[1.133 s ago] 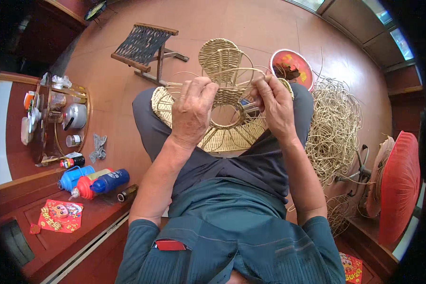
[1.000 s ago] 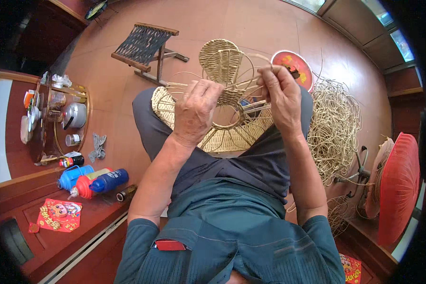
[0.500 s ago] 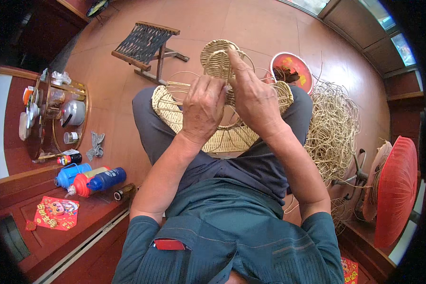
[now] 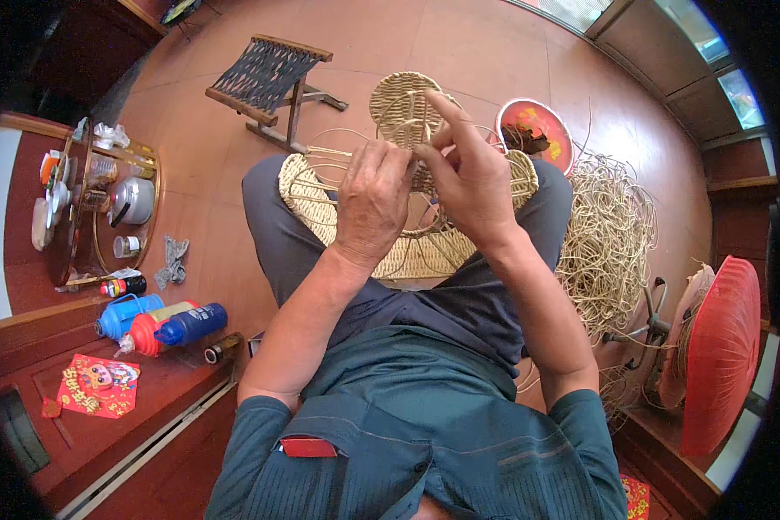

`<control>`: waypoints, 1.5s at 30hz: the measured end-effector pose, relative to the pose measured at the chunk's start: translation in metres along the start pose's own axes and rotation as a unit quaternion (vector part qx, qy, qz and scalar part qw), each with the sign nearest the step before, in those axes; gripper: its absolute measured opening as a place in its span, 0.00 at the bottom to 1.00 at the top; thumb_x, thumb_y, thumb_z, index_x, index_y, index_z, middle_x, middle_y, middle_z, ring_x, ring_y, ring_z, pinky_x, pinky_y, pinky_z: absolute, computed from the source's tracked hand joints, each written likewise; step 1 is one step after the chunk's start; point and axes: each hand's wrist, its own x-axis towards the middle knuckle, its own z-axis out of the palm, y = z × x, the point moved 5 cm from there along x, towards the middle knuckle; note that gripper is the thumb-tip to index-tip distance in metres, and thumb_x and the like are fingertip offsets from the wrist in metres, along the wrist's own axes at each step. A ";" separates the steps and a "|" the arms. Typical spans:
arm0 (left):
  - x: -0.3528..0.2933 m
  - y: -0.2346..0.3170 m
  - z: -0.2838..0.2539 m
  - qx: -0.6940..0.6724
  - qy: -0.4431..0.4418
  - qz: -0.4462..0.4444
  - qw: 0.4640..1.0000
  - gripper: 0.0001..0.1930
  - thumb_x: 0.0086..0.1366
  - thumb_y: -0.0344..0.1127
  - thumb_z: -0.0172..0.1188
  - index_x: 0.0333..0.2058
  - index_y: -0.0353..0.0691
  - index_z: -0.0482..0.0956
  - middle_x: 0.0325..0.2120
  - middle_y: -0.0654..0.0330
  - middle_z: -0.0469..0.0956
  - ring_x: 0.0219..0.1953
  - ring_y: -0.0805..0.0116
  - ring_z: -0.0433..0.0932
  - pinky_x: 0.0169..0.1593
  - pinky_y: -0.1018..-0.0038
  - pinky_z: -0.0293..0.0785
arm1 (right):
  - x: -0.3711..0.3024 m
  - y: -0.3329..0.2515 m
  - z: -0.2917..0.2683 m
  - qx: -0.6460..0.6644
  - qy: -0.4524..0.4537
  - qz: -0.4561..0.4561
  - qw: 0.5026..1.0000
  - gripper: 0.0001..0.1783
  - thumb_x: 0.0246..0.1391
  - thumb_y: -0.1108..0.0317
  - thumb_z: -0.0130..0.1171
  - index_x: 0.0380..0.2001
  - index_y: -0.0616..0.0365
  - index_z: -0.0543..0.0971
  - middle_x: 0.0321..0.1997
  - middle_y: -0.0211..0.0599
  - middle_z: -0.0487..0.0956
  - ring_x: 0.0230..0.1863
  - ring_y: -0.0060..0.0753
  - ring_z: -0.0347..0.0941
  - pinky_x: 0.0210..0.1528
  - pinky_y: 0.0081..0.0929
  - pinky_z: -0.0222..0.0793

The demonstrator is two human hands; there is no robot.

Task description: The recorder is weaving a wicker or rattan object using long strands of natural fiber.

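A straw-coloured woven piece [image 4: 420, 256] lies across my lap, its curved band reaching over both thighs. Loops of cord and bare ribs rise from its middle, and a round woven disc [image 4: 397, 94] stands at the far side. My left hand [image 4: 371, 201] is closed, its fingertips pinching the weave at the centre. Against those fingertips presses the thumb of my right hand [image 4: 477, 186], whose index finger stretches forward along the ribs near the disc while its other fingers curl in. The exact strand between the fingertips is hidden.
A heap of loose straw cord [image 4: 607, 243] lies on the floor at right, beside a red basin [image 4: 559, 143] and a red-covered fan [image 4: 724, 355]. A folding stool [image 4: 273, 78] stands far left. Nearer left are a glass-shelved trolley [image 4: 152, 217] with a kettle [image 4: 133, 201], and several bottles [image 4: 191, 325].
My right thumb has swung in toward the left fingertips, opening a gap below the extended index finger. My left hand stays nearly in place on the weave.
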 end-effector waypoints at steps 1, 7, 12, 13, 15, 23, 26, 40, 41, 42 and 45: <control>0.000 0.000 0.000 -0.002 0.000 0.001 1.000 0.06 0.70 0.28 0.68 0.43 0.37 0.83 0.37 0.51 0.79 0.42 0.47 0.81 0.46 0.54 0.78 | -0.004 0.003 -0.003 -0.002 0.001 0.000 1.000 0.36 0.69 0.72 0.65 0.77 0.61 0.69 0.46 0.40 0.85 0.33 0.23 0.81 0.35 0.24 0.78; 0.001 0.007 -0.002 0.030 0.003 0.032 0.999 0.09 0.67 0.28 0.72 0.45 0.41 0.85 0.39 0.57 0.81 0.44 0.53 0.83 0.49 0.59 0.80 | -0.046 0.058 -0.030 0.397 -0.009 0.280 0.874 0.26 0.68 0.70 0.68 0.67 0.60 0.77 0.35 0.18 0.77 0.27 0.08 0.64 0.26 0.13 0.58; 0.006 0.016 0.011 0.043 -0.034 0.098 0.994 0.08 0.67 0.28 0.72 0.44 0.43 0.85 0.37 0.59 0.79 0.42 0.56 0.82 0.46 0.60 0.81 | -0.062 0.103 -0.105 0.452 0.101 0.233 0.855 0.18 0.68 0.71 0.63 0.59 0.55 0.78 0.32 0.18 0.71 0.24 0.11 0.59 0.26 0.15 0.54; 0.007 0.017 0.013 0.042 -0.033 0.097 0.994 0.08 0.67 0.28 0.72 0.44 0.43 0.85 0.37 0.59 0.79 0.42 0.56 0.82 0.46 0.60 0.81 | -0.060 0.108 -0.123 0.472 0.121 0.215 0.847 0.18 0.67 0.71 0.63 0.59 0.56 0.78 0.33 0.18 0.70 0.25 0.12 0.59 0.26 0.16 0.55; 0.009 0.019 0.017 0.053 -0.033 0.101 0.993 0.07 0.68 0.31 0.72 0.42 0.43 0.84 0.36 0.59 0.78 0.42 0.57 0.81 0.45 0.60 0.81 | -0.057 0.095 -0.153 0.509 0.235 0.189 0.806 0.17 0.69 0.71 0.62 0.58 0.57 0.77 0.32 0.22 0.69 0.28 0.17 0.62 0.29 0.19 0.59; 0.021 0.028 0.031 0.069 -0.070 0.046 0.994 0.05 0.71 0.34 0.68 0.40 0.41 0.83 0.34 0.56 0.80 0.40 0.52 0.84 0.45 0.58 0.81 | -0.043 0.075 -0.187 0.053 0.226 0.180 0.956 0.16 0.71 0.68 0.65 0.58 0.59 0.83 0.59 0.42 0.85 0.44 0.24 0.84 0.42 0.22 0.77; 0.020 0.031 0.032 0.035 -0.111 0.024 0.993 0.05 0.73 0.33 0.65 0.43 0.40 0.84 0.36 0.52 0.83 0.41 0.48 0.86 0.46 0.55 0.82 | -0.056 0.072 -0.133 0.060 0.098 0.206 0.972 0.14 0.71 0.69 0.67 0.57 0.58 0.86 0.49 0.31 0.88 0.35 0.17 0.81 0.36 0.21 0.78; 0.015 0.027 0.035 0.000 -0.201 -0.111 0.973 0.09 0.75 0.38 0.61 0.44 0.39 0.83 0.32 0.43 0.87 0.38 0.37 0.88 0.43 0.45 0.82 | -0.024 0.041 -0.019 0.189 0.070 0.197 0.959 0.37 0.69 0.76 0.67 0.78 0.63 0.68 0.45 0.37 0.87 0.31 0.16 0.79 0.33 0.21 0.78; 0.014 0.031 0.032 0.013 -0.176 -0.082 0.981 0.07 0.75 0.36 0.62 0.44 0.39 0.81 0.34 0.46 0.86 0.39 0.41 0.88 0.42 0.48 0.83 | -0.027 0.046 -0.018 0.184 0.095 0.188 0.960 0.37 0.70 0.76 0.67 0.78 0.63 0.68 0.43 0.36 0.86 0.31 0.15 0.78 0.33 0.21 0.77; 0.013 0.035 0.031 0.026 -0.150 -0.054 0.987 0.06 0.75 0.35 0.63 0.43 0.39 0.79 0.35 0.49 0.86 0.40 0.45 0.88 0.42 0.51 0.84 | -0.030 0.049 -0.015 0.182 0.095 0.189 0.960 0.37 0.70 0.76 0.67 0.78 0.63 0.68 0.43 0.36 0.86 0.31 0.15 0.78 0.33 0.21 0.77; 0.009 0.037 0.030 0.060 -0.088 -0.018 0.994 0.06 0.72 0.35 0.68 0.43 0.42 0.82 0.36 0.55 0.83 0.39 0.50 0.86 0.41 0.56 0.82 | -0.041 0.047 -0.016 0.196 0.163 0.156 0.954 0.36 0.70 0.77 0.67 0.78 0.62 0.67 0.38 0.30 0.82 0.28 0.13 0.74 0.30 0.19 0.74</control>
